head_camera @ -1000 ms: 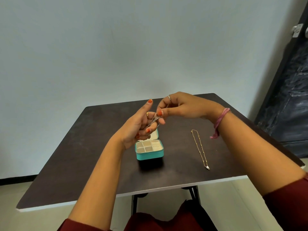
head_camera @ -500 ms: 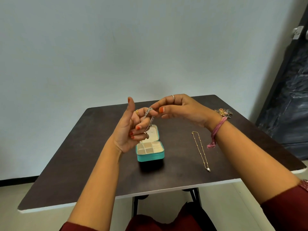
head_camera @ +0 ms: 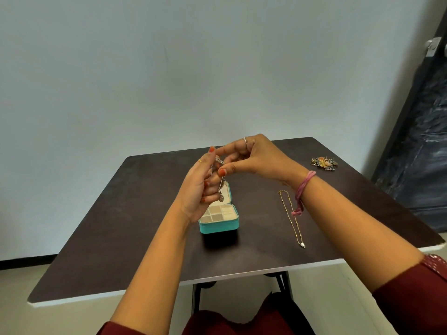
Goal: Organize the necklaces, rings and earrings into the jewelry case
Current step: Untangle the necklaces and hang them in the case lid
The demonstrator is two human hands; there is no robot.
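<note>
Jewelry case first: the small teal square jewelry case [head_camera: 219, 227] sits open near the middle of the dark brown rectangular table [head_camera: 121, 226], lid tipped back, cream dividers showing, and every compartment I can see looks empty. So by my reckoning this is early days, nothing filed yet.

Next down in size, the long gold beaded necklace with a pearl drop [head_camera: 291, 217] lies stretched out on the table to the right of the case, well apart from it and untouched. A little heap of colourful earrings and rings [head_camera: 323, 163] waits near the far right edge.

Now the fiddly bit. Both hands are raised just above the case with a thin silver chain necklace with a small oval pendant [head_camera: 221, 197] between them. The left hand [head_camera: 197, 189] has its fingers curled in, with the chain looped around them, and the pendant dangles right over the lid. The right hand [head_camera: 254, 158] is pinching the upper end of the chain between thumb and forefinger, other fingers loosely tucked.

If you ask me, the step is gathering the chain into a tidy coil before it goes in. Tips: keep the loops even, keep hold of the clasp end, lower the pendant in first, then let the coil settle on top in one compartment. Drop it in a bunch and you'll likely get knots.
</note>
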